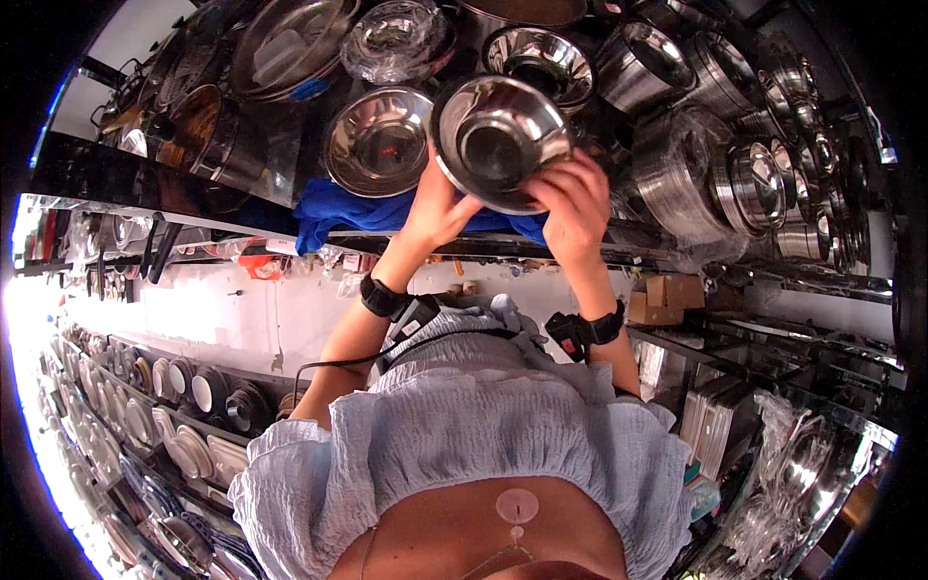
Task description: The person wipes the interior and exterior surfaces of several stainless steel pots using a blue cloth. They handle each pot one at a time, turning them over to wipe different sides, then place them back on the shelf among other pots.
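Between my two hands I hold a shiny stainless steel bowl, its hollow side facing me. My left hand grips the rim at the lower left, with the thumb at the bottom edge. At the lower right, my right hand has its fingers on the rim and bowl wall. A second steel bowl sits just left of the held one. Behind it is another steel bowl, partly covered by the held bowl. Below them a blue cloth lies along the shelf edge.
Stacked steel pots and plastic-wrapped steel bowls crowd the right. Plastic-wrapped dishes and a round strainer stand at the back left. The dark shelf edge runs before me. Cardboard boxes lie lower right.
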Available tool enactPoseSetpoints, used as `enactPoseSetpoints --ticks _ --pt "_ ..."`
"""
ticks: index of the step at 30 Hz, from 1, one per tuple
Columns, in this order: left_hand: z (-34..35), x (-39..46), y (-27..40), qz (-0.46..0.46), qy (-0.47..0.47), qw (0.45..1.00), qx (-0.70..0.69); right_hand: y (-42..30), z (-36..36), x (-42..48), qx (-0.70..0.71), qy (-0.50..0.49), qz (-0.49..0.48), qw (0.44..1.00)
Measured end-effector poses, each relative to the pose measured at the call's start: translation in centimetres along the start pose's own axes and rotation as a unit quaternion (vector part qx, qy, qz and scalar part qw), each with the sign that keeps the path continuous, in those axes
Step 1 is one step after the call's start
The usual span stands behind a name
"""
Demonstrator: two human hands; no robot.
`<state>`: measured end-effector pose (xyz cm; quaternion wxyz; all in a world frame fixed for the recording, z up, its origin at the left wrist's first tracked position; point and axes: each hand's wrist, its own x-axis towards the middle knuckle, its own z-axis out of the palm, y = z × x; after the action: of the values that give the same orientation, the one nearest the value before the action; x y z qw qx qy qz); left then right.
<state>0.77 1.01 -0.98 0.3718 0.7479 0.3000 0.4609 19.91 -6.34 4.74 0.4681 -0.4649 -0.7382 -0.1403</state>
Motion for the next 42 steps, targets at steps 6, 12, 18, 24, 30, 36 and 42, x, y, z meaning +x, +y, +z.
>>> enactPoseSetpoints --ticks 6,12,18,24,30,36,42 --pt "-2.1 1.8 3.0 0.085 0.031 0.985 0.145 3.2 -0.2 2.9 -0.086 0.038 0.014 0.996" --pt "-3.8 0.5 2.5 0.035 0.070 0.971 0.225 4.8 1.3 4.4 -0.139 0.029 0.035 0.989" --pt "-4.5 -0.2 2.1 -0.005 0.083 0.946 0.312 4.5 2.6 5.4 -0.143 0.035 0.029 0.989" --pt "-5.0 -1.0 0.4 0.010 0.075 0.918 0.390 4.7 3.5 4.7 -0.119 0.003 0.041 0.992" --pt "-5.0 -1.4 0.3 0.033 0.077 0.924 0.372 4.1 3.0 2.7 -0.108 -0.033 0.045 0.993" --pt "-5.9 -1.5 0.5 0.081 0.111 0.922 0.361 1.6 2.2 -0.3 -0.061 -0.078 0.060 0.993" --pt "-5.7 -1.8 1.8 0.108 0.091 0.930 0.339 -0.9 1.9 -3.3 -0.026 -0.216 0.115 0.969"
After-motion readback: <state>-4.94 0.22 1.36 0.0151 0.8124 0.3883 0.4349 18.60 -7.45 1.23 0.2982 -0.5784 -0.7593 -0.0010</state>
